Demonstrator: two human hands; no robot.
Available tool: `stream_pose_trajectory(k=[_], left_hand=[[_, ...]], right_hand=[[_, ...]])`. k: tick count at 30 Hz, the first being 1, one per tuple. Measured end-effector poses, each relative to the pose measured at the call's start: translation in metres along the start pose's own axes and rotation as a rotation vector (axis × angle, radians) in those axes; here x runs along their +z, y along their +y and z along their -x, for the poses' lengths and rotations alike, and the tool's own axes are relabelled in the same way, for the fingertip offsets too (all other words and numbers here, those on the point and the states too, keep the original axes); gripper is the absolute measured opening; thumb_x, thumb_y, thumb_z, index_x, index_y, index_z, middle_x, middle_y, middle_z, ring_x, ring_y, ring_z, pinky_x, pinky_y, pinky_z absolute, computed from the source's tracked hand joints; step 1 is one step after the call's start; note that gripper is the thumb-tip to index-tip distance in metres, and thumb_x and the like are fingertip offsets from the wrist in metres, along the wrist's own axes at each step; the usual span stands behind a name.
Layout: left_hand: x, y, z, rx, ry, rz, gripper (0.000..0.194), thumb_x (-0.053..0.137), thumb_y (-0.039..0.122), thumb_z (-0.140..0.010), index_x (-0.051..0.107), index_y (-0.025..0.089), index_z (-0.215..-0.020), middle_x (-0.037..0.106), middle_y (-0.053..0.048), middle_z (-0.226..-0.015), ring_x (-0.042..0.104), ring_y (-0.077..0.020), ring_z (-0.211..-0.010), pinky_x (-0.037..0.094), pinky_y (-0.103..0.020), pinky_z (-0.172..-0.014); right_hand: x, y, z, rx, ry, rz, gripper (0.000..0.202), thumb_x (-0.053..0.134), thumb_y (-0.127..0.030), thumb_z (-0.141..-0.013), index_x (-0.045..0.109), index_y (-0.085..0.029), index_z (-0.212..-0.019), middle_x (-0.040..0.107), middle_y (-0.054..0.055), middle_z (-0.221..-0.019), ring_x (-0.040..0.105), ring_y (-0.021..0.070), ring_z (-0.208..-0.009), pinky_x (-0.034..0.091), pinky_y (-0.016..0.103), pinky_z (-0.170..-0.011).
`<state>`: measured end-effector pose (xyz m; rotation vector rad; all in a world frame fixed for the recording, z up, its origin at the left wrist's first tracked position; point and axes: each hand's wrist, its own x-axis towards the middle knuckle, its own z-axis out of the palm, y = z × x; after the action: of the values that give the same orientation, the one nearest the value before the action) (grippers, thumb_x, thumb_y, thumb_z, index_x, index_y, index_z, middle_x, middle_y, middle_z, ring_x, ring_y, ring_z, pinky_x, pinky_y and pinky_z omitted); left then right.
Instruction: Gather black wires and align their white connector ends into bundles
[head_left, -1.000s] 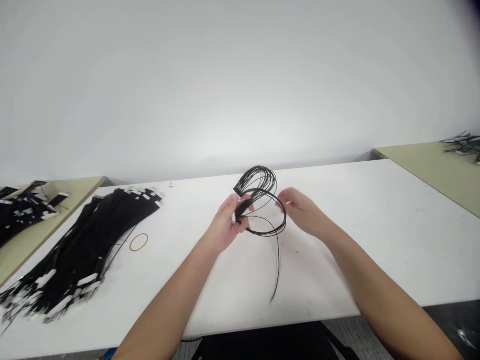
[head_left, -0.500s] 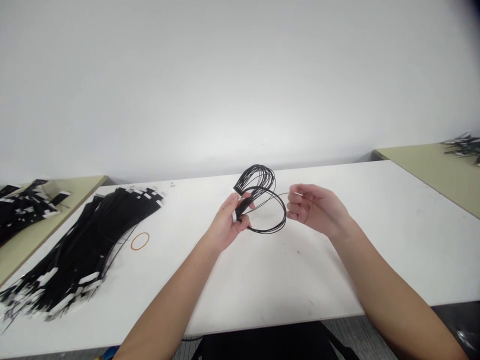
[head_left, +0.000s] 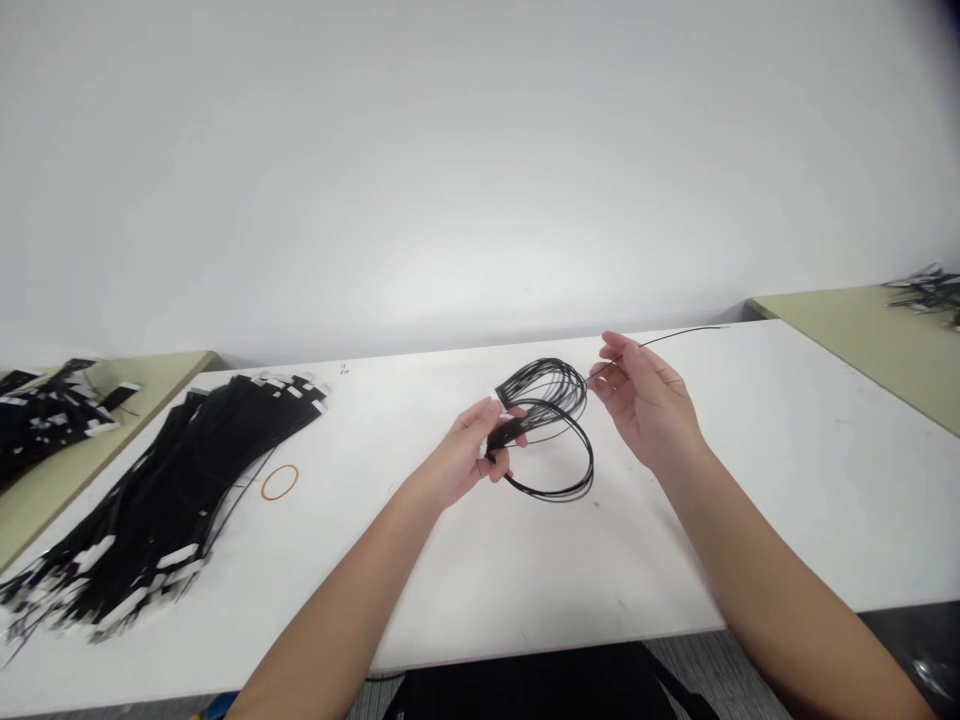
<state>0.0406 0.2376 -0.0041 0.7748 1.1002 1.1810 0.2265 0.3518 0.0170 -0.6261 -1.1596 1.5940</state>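
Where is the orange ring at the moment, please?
In the head view, the orange ring lies on the white table, to the left of the left hand and just right of the large black cable pile.

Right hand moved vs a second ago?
Yes: the right hand has moved rightward and up in view, closer to the far right corner of the white table.

I've got a plain pale-grey wall (head_left: 480, 150) across the back, brightest low around the middle. White worktop (head_left: 765, 450) in front of it, flanked by a yellowish-green left table (head_left: 169, 378) and matching right table (head_left: 847, 320). Streaky grey floor (head_left: 724, 665) below the front edge.
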Motion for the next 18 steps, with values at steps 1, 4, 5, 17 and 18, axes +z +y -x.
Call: stream_pose_trajectory(k=[1,4,5,17,18], left_hand=[[0.000,-0.001,0.000,-0.008,-0.022,-0.015,0.045,0.043,0.058,-0.085,0.054,0.018,-0.102,0.056,-0.002,-0.082,0.041,-0.0019,-0.040,0.044,-0.026,-0.054],[0.000,-0.002,0.001,-0.019,-0.040,-0.038,0.044,0.043,0.057,-0.085,0.053,0.017,-0.100,0.055,-0.001,-0.080,0.042,-0.0020,-0.040,0.043,-0.025,-0.054],[0.000,-0.002,0.002,-0.018,-0.040,-0.042,0.043,0.043,0.057,-0.085,0.053,0.017,-0.099,0.054,-0.001,-0.080,0.042,-0.0018,-0.040,0.043,-0.025,-0.055],[0.005,0.001,0.001,0.027,0.063,-0.219,0.044,0.045,0.057,-0.083,0.057,0.017,-0.100,0.055,-0.003,-0.089,0.046,-0.0022,-0.048,0.040,-0.023,-0.059],[0.005,0.001,0.001,0.029,0.062,-0.231,0.044,0.045,0.056,-0.084,0.057,0.017,-0.100,0.055,-0.003,-0.089,0.047,-0.0023,-0.048,0.041,-0.023,-0.059]], right_hand=[[-0.001,0.000,-0.001,-0.002,0.011,0.008,0.023,0.058,-0.040,-0.084,0.063,-0.025,-0.100,0.054,0.002,-0.095,0.057,0.0098,-0.079,0.053,0.026,-0.074],[-0.004,0.000,-0.003,-0.036,0.059,0.034,0.029,0.058,-0.042,-0.084,0.059,-0.026,-0.108,0.055,0.001,-0.086,0.059,0.0111,-0.080,0.053,0.029,-0.079],[-0.005,0.000,-0.003,-0.047,0.076,0.030,0.030,0.058,-0.042,-0.083,0.057,-0.027,-0.109,0.055,0.000,-0.082,0.059,0.0107,-0.076,0.053,0.028,-0.076],[0.003,-0.003,0.018,-0.273,-0.289,0.724,0.007,0.066,-0.025,-0.076,0.067,-0.019,-0.072,0.062,0.002,-0.069,0.047,0.0095,-0.056,0.038,0.025,-0.050],[0.005,-0.002,0.019,-0.302,-0.327,0.783,0.008,0.064,-0.023,-0.077,0.067,-0.019,-0.072,0.062,0.001,-0.069,0.047,0.0093,-0.056,0.038,0.025,-0.051]])
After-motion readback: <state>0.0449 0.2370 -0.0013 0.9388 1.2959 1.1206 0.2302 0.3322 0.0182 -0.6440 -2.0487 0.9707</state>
